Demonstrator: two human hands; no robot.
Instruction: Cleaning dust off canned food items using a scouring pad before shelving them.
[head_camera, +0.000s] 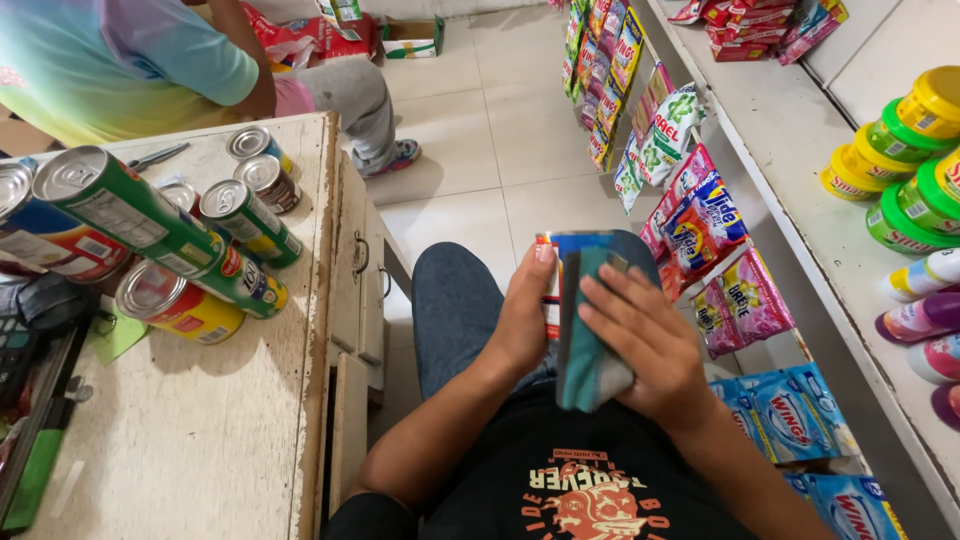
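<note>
Head view: seated person looking down at own lap; left hand (522, 325) is gripping a can (552, 285) from its left side, fingers wrapped around it, can held upright above the jeans; right hand (640, 345) is pressing a teal cloth (585, 350) flat against the can's right face, fingers spread over the cloth; cloth is covering most of the label, only the left strip and top rim showing. Judgement: wiping is under way on this one can; whether its hidden side is clean cannot be told. On the desk (220, 440) to the left, other cans (200, 250) are lying on their sides and standing, touching one another; wiped or not cannot be told. Another person's sleeve (200, 60) is showing beyond the desk; detergent sachets (700, 230) are hanging at right.
</note>
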